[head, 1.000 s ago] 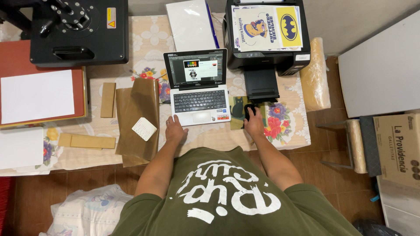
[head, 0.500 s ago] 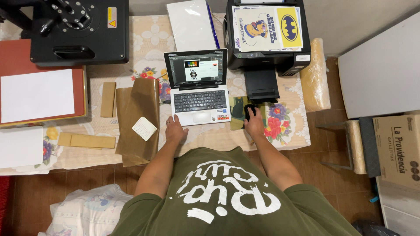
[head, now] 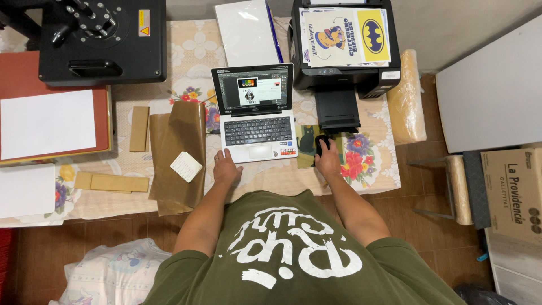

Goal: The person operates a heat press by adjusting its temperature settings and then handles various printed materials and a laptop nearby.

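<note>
An open white laptop (head: 257, 121) sits on the flowered tablecloth (head: 180, 85) in front of me, its screen lit with a design window. My left hand (head: 226, 168) rests flat on the cloth at the laptop's near left corner, fingers apart, holding nothing. My right hand (head: 327, 160) lies over a black mouse (head: 322, 142) on a mouse pad with a cat picture (head: 306, 144), just right of the laptop. A black printer (head: 341, 48) stands behind the mouse, its output tray (head: 337, 110) reaching toward my right hand.
A black heat press (head: 101, 39) with a red pad and white sheet (head: 48, 124) fills the left. Brown paper (head: 175, 158) with a small white block (head: 186, 166), cardboard strips (head: 139, 129), a white paper pack (head: 245, 31), a wrapped bundle (head: 406, 99) and a cardboard box (head: 514, 192) lie around.
</note>
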